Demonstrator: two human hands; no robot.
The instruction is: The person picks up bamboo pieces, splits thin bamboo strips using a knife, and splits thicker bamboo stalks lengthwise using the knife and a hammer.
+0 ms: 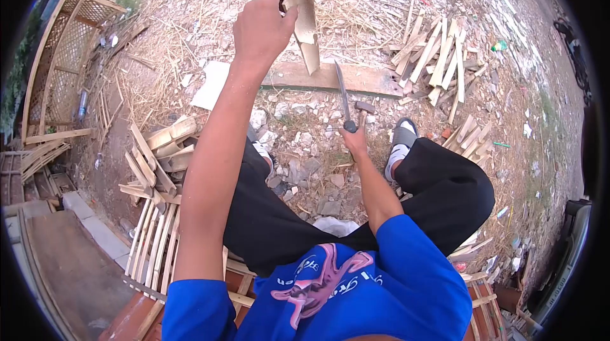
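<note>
My left hand (264, 29) is raised and closed on the upper end of a split bamboo piece (306, 29), curved like a trough. The bamboo stands tilted, its lower end at a wooden plank (289, 75) on the ground. Lower right, my right hand (356, 143) is closed at the dark handle of a long knife (343, 90), whose blade points away from me across the plank. A small hammer (365, 107) sticks up beside the knife, its handle running down to the same hand. How the fingers divide between the two handles is hidden.
Split bamboo strips (448, 55) lie heaped at the plank's right end. More bamboo pieces (175, 131) are piled on the left. Stones and rubble (305, 169) cover the ground between my feet. A lattice frame (67, 61) stands far left.
</note>
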